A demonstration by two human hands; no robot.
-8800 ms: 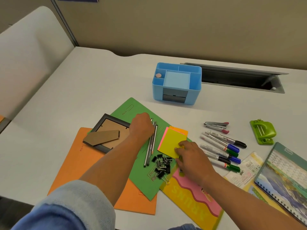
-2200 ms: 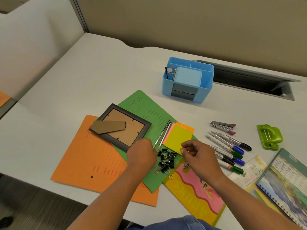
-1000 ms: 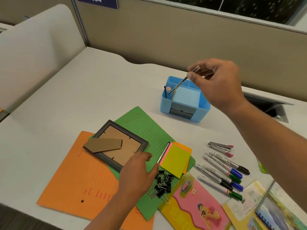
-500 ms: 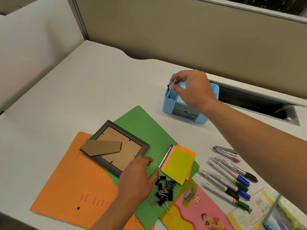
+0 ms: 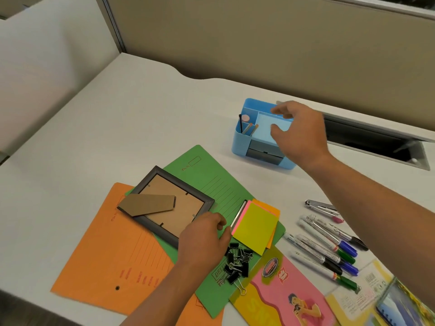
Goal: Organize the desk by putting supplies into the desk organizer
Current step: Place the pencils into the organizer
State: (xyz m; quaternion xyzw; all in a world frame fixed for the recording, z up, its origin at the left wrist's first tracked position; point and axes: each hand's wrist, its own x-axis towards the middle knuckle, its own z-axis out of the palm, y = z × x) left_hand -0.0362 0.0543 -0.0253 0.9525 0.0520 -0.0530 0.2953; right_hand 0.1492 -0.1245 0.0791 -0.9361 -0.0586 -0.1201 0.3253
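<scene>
The blue desk organizer stands at the back of the white desk, with several pencils upright in its left compartment. My right hand hovers over its middle, fingers spread and empty. My left hand rests palm down on the green folder, its fingers curled beside a last pencil that lies against the stack of sticky notes. A heap of black binder clips lies just right of that hand. Several markers and a nail clipper lie to the right.
A dark picture frame lies face down over the green folder and an orange folder. A pink and yellow booklet and other papers fill the near right. A cable slot opens in the desk behind the organizer.
My right hand let go of the pencil, which now stands in the organizer's left compartment, and drew back slightly with fingers open. My left hand stayed on the green folder.
</scene>
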